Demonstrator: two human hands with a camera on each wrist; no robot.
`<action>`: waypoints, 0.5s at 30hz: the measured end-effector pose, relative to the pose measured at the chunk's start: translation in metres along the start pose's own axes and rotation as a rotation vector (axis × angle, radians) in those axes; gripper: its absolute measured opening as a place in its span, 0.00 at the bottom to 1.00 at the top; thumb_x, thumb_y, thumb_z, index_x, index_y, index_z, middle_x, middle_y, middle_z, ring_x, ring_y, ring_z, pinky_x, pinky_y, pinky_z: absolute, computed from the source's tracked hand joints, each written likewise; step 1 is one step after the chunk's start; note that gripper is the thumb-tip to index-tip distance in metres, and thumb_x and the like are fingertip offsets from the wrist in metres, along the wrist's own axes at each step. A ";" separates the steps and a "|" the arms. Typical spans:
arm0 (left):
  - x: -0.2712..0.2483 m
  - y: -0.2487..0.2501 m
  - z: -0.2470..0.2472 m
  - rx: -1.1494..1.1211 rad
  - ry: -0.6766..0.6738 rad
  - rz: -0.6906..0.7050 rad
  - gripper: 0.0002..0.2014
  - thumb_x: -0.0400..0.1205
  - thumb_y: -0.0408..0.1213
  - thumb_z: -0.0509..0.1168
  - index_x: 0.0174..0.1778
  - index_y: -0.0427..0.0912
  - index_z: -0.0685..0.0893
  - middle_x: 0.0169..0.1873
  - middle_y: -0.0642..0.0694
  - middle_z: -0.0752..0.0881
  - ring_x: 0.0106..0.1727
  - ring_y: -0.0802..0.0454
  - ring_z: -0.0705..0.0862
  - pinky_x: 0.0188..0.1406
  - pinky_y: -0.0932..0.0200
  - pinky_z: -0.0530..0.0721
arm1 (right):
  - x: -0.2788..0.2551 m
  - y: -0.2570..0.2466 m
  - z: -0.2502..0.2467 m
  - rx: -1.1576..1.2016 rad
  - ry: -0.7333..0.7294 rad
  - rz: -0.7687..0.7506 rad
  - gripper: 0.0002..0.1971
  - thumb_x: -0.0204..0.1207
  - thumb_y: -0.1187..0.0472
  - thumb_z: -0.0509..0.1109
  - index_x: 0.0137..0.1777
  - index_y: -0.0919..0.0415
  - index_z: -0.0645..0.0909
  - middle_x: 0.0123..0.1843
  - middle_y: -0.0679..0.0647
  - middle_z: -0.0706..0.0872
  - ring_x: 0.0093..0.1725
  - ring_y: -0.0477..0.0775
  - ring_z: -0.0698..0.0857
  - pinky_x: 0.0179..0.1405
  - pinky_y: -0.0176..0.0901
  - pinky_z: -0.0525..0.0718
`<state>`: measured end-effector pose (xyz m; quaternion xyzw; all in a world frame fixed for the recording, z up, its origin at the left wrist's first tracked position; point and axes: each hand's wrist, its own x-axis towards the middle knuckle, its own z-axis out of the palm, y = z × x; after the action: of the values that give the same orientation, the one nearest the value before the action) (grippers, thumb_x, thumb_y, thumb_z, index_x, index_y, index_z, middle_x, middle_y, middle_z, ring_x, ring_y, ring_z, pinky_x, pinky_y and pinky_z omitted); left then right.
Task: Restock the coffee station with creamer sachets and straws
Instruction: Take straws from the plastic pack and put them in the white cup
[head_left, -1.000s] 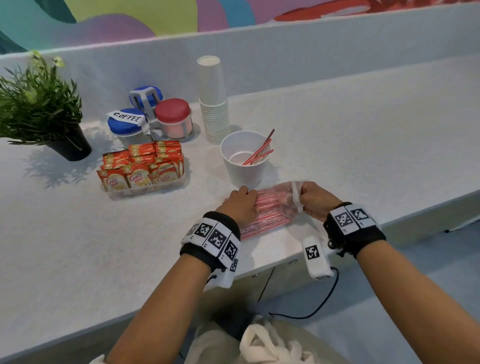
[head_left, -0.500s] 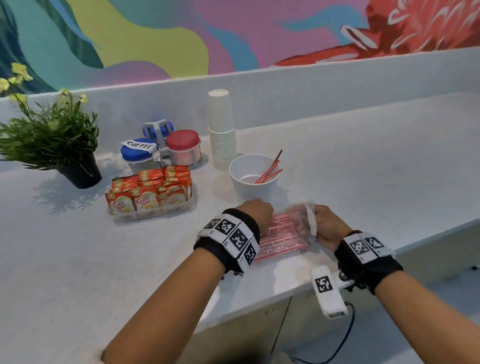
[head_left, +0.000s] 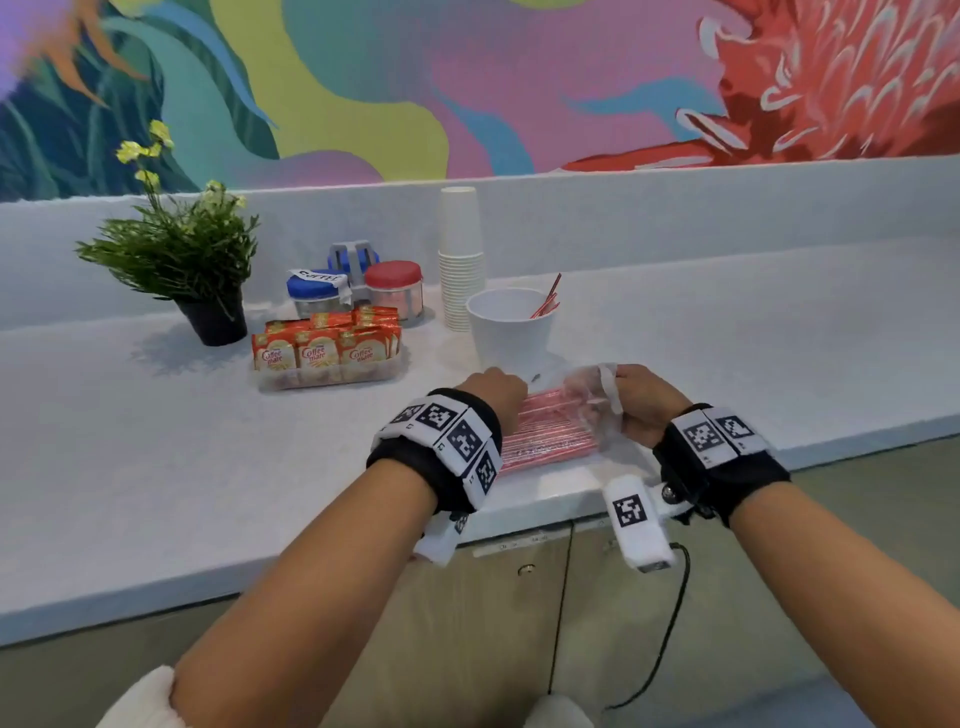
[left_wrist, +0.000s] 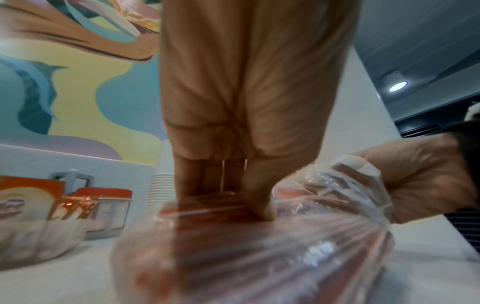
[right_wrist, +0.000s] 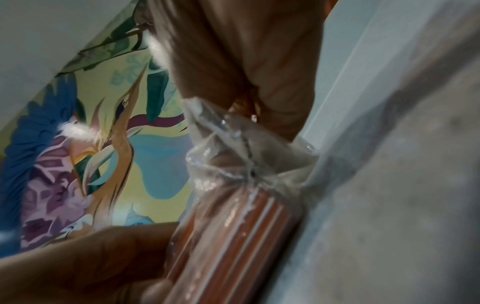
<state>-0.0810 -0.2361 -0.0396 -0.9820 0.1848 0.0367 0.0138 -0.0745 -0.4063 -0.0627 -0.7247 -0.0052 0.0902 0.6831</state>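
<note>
A clear plastic bag of red-and-white straws (head_left: 550, 439) lies on the white counter near its front edge. My left hand (head_left: 493, 389) sits on the bag's left part. In the left wrist view its curled fingers and thumb (left_wrist: 257, 207) pinch the plastic over the straws (left_wrist: 259, 257). My right hand (head_left: 641, 400) grips the bunched open end of the bag (right_wrist: 241, 164). Just behind the bag stands a white cup (head_left: 511, 338) holding a few straws (head_left: 545, 301). Coffee-mate creamer sachets (head_left: 322, 353) fill a clear tray (head_left: 332, 382) to the left.
A stack of paper cups (head_left: 461, 260) stands behind the white cup. Jars with blue and red lids (head_left: 358, 286) sit in a grey caddy, and a potted plant (head_left: 208, 291) is at the far left. The counter's front edge (head_left: 540, 506) runs under my wrists above cabinet doors.
The head view has tipped up toward the mural wall. Both hands stay on the straw bag in the same spot in front of the white cup.
</note>
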 end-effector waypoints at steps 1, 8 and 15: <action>-0.004 0.001 0.002 -0.012 0.023 -0.017 0.16 0.84 0.31 0.56 0.69 0.36 0.75 0.64 0.35 0.79 0.63 0.38 0.80 0.61 0.52 0.78 | -0.002 -0.001 0.004 -0.057 -0.004 -0.001 0.06 0.63 0.74 0.65 0.32 0.67 0.84 0.29 0.59 0.83 0.23 0.51 0.79 0.22 0.38 0.78; -0.027 0.018 0.014 -0.195 0.091 -0.089 0.17 0.86 0.40 0.56 0.67 0.35 0.72 0.65 0.35 0.78 0.66 0.38 0.77 0.65 0.49 0.75 | -0.008 -0.001 0.019 -0.350 0.179 -0.089 0.11 0.76 0.73 0.60 0.37 0.65 0.81 0.34 0.57 0.79 0.45 0.59 0.79 0.56 0.58 0.80; -0.031 0.021 0.036 -0.182 0.241 -0.149 0.15 0.87 0.38 0.53 0.68 0.36 0.68 0.67 0.35 0.71 0.67 0.35 0.70 0.63 0.45 0.70 | -0.023 -0.003 0.005 -0.283 0.291 -0.192 0.22 0.66 0.80 0.63 0.19 0.55 0.82 0.35 0.61 0.86 0.33 0.56 0.81 0.33 0.44 0.78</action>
<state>-0.1198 -0.2433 -0.0731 -0.9874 0.1078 -0.0659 -0.0950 -0.0971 -0.4041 -0.0571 -0.8148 0.0117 -0.0822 0.5738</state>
